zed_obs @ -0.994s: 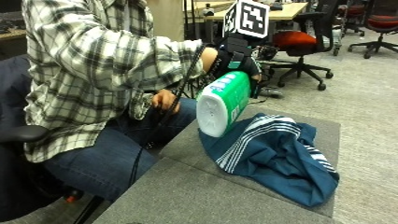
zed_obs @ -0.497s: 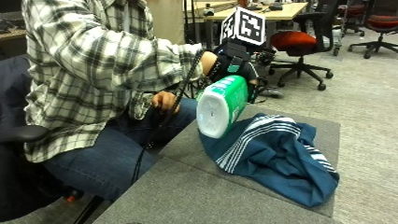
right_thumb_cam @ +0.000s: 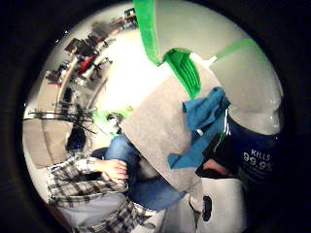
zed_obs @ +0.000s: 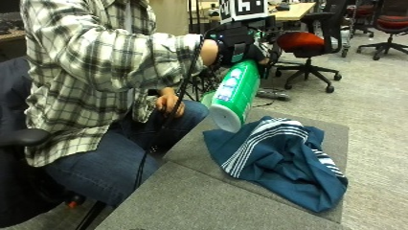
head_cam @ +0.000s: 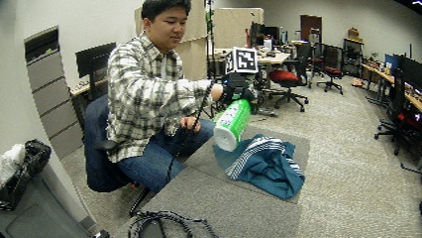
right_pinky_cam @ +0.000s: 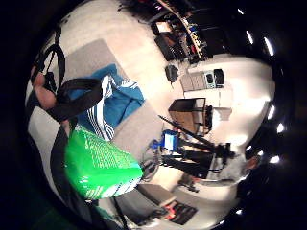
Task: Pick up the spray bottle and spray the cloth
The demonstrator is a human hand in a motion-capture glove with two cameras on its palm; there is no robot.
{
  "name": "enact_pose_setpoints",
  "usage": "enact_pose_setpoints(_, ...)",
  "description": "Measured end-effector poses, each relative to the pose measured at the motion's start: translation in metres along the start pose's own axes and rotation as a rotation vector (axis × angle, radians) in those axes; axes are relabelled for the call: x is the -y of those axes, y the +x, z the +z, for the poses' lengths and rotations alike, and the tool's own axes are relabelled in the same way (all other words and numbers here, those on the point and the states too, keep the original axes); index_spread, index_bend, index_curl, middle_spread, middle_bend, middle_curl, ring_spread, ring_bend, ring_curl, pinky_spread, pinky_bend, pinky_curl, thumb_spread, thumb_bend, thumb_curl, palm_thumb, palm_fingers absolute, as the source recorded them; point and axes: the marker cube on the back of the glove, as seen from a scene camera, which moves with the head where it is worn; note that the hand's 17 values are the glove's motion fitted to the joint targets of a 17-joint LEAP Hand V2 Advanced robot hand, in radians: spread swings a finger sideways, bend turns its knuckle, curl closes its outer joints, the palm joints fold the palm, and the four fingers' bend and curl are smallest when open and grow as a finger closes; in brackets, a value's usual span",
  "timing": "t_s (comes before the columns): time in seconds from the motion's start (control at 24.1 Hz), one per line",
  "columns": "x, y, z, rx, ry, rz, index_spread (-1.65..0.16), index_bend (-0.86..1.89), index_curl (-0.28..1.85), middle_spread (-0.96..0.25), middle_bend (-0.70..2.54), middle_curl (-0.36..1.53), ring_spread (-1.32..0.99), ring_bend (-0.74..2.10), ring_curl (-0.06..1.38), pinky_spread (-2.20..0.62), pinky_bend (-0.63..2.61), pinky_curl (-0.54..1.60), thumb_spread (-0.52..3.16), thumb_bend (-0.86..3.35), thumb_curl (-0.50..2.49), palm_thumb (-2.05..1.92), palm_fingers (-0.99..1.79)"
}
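Note:
In the outside view my gloved right hand [zed_obs: 239,40] grips the top of a green and white spray bottle [zed_obs: 234,96]. It holds the bottle tilted in the air, base down, just above the near edge of the cloth. The cloth [zed_obs: 280,158] is dark teal with white stripes and lies crumpled on the grey table [zed_obs: 191,201]. The wide outside view shows the same hand [head_cam: 238,91], bottle [head_cam: 231,124] and cloth [head_cam: 264,161]. The bottle [right_pinky_cam: 98,163] fills part of the little finger side palm view, with the cloth [right_pinky_cam: 115,103] on the table beyond it. The thumb side view has the cloth [right_thumb_cam: 204,121] under the bottle [right_thumb_cam: 243,82].
The person's bare left hand [zed_obs: 169,103] rests on their thigh beside the table's edge. A red office chair [zed_obs: 306,40] stands on the floor behind the table. A coil of black cable [head_cam: 165,220] lies at the table's near end.
The hand has risen a little and taken the bottle up with it. The bottle now hangs more steeply over the cloth's edge. The cloth has not moved.

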Motion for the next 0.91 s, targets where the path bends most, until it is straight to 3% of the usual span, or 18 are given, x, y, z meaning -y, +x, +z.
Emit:
enact_pose_setpoints(0.46, -0.042, 0.058, -0.039, 0.617, 0.533, 0.304, -0.25, 0.09, 0.24, -0.15, 0.29, 0.52, -0.16, 0.52, 0.45, -0.14, 0.66, 0.37, 0.52, -0.03, 0.72, 1.0, 1.11)
enact_pose_setpoints(0.91, -0.119, 0.113, -0.007, 0.63, 0.684, 0.359, -0.24, 0.09, 0.23, -0.15, 0.28, 0.52, -0.15, 0.53, 0.45, -0.13, 0.68, 0.37, 0.55, -0.03, 0.72, 1.01, 1.09)
